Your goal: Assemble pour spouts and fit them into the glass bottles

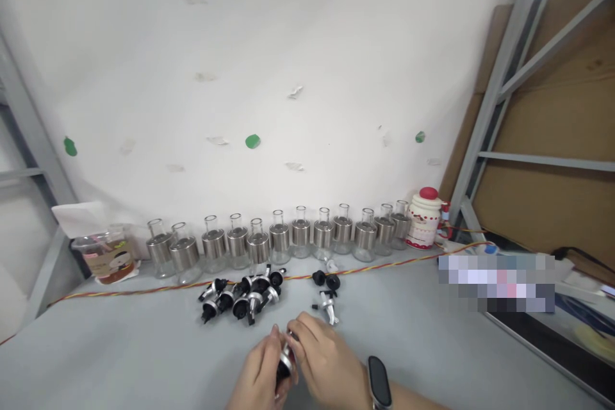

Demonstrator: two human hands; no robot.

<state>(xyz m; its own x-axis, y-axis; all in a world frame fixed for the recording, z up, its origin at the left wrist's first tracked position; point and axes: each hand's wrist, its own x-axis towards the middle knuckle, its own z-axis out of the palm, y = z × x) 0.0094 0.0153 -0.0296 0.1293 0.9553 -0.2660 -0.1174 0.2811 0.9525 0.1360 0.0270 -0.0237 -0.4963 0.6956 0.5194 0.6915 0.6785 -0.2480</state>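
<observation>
My left hand (259,368) is closed around a bottle pourer (286,364) with a silver collar and a black base, low at the centre of the table. The fingertips of my right hand (327,355) pinch the upper end of the same pourer; that end is mostly covered by fingers. Just beyond my left hand lies a pile of several silver-and-black pourers (254,300). Past my right hand are a silver spout piece (328,307) and black stopper parts (332,281).
Several glass bottles with steel sleeves (258,246) stand uncapped in a row along the wall. A twisted red-yellow wire (129,292) crosses the table before them. A drink cup (113,262) stands left, a white-and-red jar (425,221) right, and a dark-edged tray (528,343) at far right.
</observation>
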